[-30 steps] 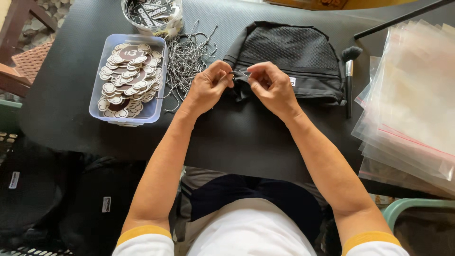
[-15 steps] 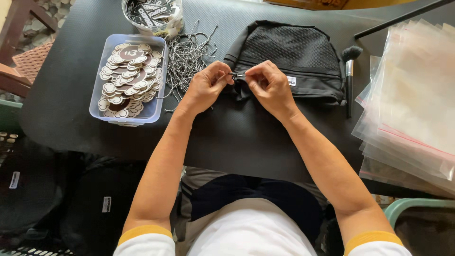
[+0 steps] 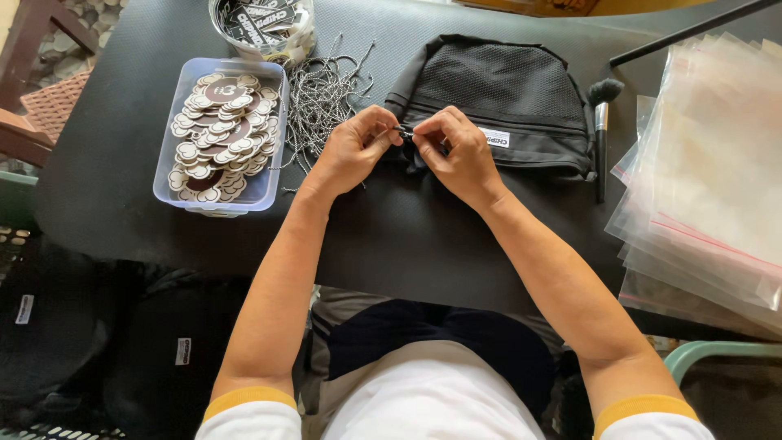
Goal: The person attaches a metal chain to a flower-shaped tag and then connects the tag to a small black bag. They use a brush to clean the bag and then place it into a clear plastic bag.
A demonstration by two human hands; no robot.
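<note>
Clear plastic tub stands at the left of the dark table, filled with a heap of round brown-and-white tags. Behind it, at the table's far edge, a round white container holds dark printed labels. Between the tub and the person's hands lies a loose tangle of metal ball chains, spread on the table surface.

A black pouch with a mesh front panel lies flat in the middle of the table, a small white label on its lower edge. Just right of the pouch, a slim brush with a dark bristle head lies lengthwise. At the far right sits a stack of clear plastic bags, fanned slightly, some with a red sealing strip.

Both forearms reach forward from the body and converge at the pouch's left lower corner. The left hand is curled, thumb and forefinger pinched shut on a small dark fitting at the pouch's edge. The right hand meets it from the other side, fingertips closed on the same fitting, palm resting over the pouch. The two hands touch at the fingertips. What exactly the fitting is cannot be told; it is small and largely covered by the fingers.
</note>
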